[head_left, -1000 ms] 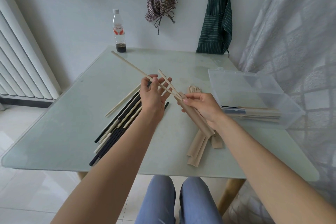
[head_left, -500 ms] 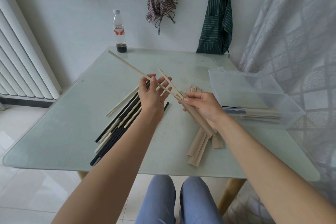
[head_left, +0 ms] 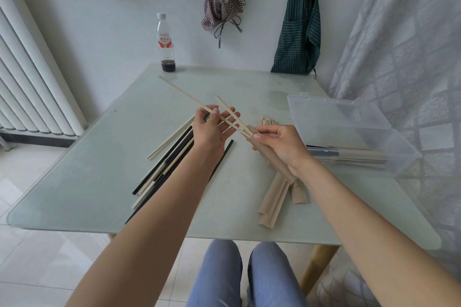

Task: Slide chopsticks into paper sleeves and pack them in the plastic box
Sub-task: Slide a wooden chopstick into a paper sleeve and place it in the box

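At lower centre, flat tan paper sleeves [head_left: 272, 197] lie on the frosted glass tabletop [head_left: 87, 182]. At mid-frame the right hand [head_left: 282, 147] grips one kraft sleeve [head_left: 272, 159] while the left hand [head_left: 212, 129] pinches pale wooden chopsticks [head_left: 189, 96] entering it. The clear plastic box [head_left: 349, 129] sits right, a bottle [head_left: 166, 42] by the white wall beyond.
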`<state>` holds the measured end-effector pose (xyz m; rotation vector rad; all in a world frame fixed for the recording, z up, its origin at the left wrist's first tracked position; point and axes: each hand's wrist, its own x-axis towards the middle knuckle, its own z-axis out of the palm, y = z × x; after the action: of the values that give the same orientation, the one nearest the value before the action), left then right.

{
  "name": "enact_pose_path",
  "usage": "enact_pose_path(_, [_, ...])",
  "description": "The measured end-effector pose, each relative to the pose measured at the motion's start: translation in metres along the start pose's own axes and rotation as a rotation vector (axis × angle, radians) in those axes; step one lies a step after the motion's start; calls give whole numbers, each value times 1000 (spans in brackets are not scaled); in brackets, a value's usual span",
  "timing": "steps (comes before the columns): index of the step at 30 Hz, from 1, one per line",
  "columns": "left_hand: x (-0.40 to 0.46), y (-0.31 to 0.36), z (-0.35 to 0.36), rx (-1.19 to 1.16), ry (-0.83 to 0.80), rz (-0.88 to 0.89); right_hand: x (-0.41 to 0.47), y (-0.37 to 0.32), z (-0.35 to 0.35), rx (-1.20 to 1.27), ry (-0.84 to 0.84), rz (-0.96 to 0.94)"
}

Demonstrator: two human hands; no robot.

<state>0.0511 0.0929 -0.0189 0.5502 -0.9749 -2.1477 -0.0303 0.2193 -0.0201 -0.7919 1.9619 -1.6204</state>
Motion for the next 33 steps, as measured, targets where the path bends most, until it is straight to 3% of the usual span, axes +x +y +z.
enact_pose_path(5, [-3, -4, -1, 21, -27, -31, 1, 1, 1, 15, -4, -1])
enact_pose_path(9, [-6, -7, 1, 167, -72, -54, 0, 1, 2, 71, -12, 27])
enact_pose_path(15, [-6, -9, -2, 141, 42, 27, -1, 2, 0, 52, -9, 57])
enact_pose_path(22, [-10, -16, -7, 370, 22, -38, -2, 3, 1, 46, 0, 65])
enact_pose_path(33, [-8, -7, -7, 322, 138, 43, 0, 1, 2, 26, 10, 63])
